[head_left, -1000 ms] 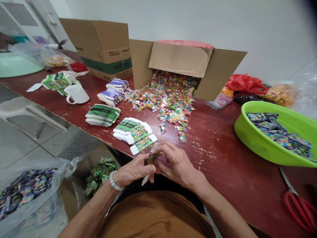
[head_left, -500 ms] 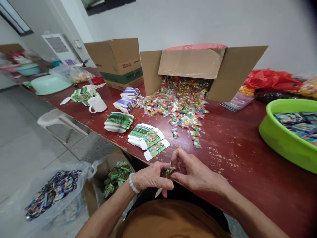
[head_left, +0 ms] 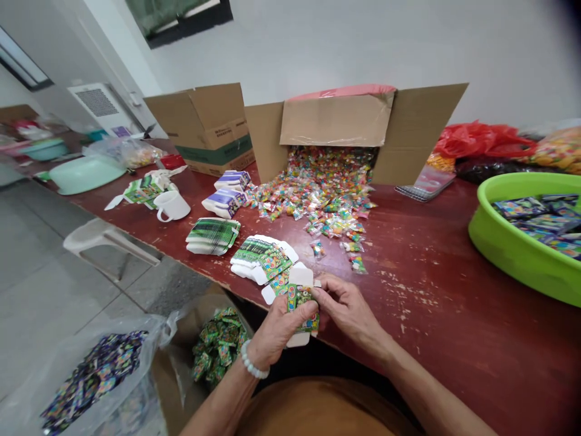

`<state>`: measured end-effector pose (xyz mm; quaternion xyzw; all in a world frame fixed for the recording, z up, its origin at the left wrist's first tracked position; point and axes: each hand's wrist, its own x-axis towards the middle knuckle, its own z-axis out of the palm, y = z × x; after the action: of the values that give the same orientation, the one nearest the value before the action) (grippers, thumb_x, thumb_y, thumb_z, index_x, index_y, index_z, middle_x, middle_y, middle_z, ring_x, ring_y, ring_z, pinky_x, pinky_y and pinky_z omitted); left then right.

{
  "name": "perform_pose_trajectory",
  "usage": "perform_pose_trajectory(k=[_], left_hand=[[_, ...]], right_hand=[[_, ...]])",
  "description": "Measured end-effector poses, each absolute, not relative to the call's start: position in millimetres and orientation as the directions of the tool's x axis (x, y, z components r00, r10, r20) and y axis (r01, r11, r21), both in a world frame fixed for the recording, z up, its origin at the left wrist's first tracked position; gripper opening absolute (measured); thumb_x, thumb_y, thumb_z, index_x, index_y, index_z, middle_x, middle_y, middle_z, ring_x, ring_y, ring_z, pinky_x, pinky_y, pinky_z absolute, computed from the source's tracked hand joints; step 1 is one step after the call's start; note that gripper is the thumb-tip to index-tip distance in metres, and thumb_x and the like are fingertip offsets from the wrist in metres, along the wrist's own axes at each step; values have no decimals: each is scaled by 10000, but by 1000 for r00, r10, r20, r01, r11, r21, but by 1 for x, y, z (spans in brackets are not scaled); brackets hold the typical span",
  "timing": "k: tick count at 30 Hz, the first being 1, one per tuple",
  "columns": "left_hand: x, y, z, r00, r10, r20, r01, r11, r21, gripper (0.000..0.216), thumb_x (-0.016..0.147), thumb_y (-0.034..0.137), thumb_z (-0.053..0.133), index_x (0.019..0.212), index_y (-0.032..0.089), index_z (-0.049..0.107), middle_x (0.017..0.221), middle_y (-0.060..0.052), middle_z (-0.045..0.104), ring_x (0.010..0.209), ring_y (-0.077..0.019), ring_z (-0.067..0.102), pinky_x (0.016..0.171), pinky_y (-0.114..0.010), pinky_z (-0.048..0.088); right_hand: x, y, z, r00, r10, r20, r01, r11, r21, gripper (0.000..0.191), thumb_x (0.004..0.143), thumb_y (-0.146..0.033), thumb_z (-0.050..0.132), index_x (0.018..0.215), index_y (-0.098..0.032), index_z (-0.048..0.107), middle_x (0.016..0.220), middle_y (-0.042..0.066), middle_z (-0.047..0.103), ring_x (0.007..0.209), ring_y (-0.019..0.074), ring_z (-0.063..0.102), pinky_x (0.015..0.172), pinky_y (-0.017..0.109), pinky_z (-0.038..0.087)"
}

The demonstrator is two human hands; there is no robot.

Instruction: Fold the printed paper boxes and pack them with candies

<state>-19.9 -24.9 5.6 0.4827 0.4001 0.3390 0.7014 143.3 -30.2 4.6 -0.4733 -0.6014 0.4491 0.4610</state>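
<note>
While the left hand [head_left: 276, 326] grips a green carton [head_left: 299, 295] in the head view, the right hand [head_left: 356, 312] has its grip narrowed on the carton's right edge. Its end flaps [head_left: 300, 277] stand open, so this one looks unfinished; beyond the carton to the left, stacks [head_left: 212, 235] of more seem left to do, and straight beyond it wrapped candies [head_left: 318, 188] cover the surface [head_left: 422, 260].

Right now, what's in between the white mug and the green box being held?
From the white mug to the green box, the head view shows a green carton stack, then a fanned green carton pile, both on the red table.
</note>
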Motion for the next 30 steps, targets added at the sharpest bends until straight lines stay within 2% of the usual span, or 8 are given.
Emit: perform_pose_trajectory(k=[3,6,8,11,17,21,25,30], left_hand=[[-21,-26,3,341,927,-158,-59,189,980,383,797,386,737,1080,176,587,1012,-63,699,922,-192,660,803,-287,535],[-22,-31,1,190,977,-100,-82,117,990,504,763,334,769,1161,231,477,916,-13,704,846,-173,678,773,-277,536],[-22,-36,-2,103,993,-58,-82,67,994,556,769,311,763,1205,250,424,859,7,699,769,-158,680,735,-267,535],[-21,-41,-6,45,999,-15,-59,17,998,575,805,323,730,1279,262,410,951,-27,711,837,-175,693,773,-282,543],[-26,-39,-3,111,993,-50,-90,61,994,456,822,341,710,1237,227,561,1114,-64,714,971,-200,680,868,-293,525],[-31,-37,-1,213,973,-86,-124,114,986,250,820,332,712,1022,193,657,996,-34,718,890,-167,646,818,-255,506],[-33,-36,-6,244,964,-110,-84,134,987,222,848,369,679,943,168,671,845,-5,659,771,-129,568,733,-228,468],[-32,-34,-7,290,948,-129,-54,151,987,269,881,409,625,958,154,660,833,-10,634,752,-133,536,704,-239,449]], right_hand=[[145,-29,5,-63,986,157,280,168,-945,301,910,-400,515,707,-188,576,653,-8,563,588,134,512,572,255,396],[145,-30,4,-96,986,139,343,163,-925,253,920,-385,502,799,-192,613,706,9,619,615,149,552,585,264,406],[140,-32,2,-59,991,124,253,135,-958,225,921,-384,515,1011,-198,604,798,27,672,685,171,609,629,276,453],[127,-36,-5,69,989,127,74,122,-990,369,904,-397,572,1208,-202,501,870,43,693,756,186,644,670,289,498],[115,-38,-24,81,982,173,-24,176,-984,314,909,-386,587,1172,-216,600,1046,74,679,899,199,645,797,320,519],[124,-38,-20,20,982,188,79,186,-979,258,904,-400,588,1055,-195,628,889,36,653,782,173,596,716,286,487],[136,-37,-13,-97,992,74,115,85,-990,300,897,-449,594,783,-172,597,735,-5,593,697,139,528,656,251,425],[137,-37,-14,-71,994,-82,-130,-91,-987,375,762,-507,740,705,-156,619,686,-4,620,636,132,528,643,267,421]])
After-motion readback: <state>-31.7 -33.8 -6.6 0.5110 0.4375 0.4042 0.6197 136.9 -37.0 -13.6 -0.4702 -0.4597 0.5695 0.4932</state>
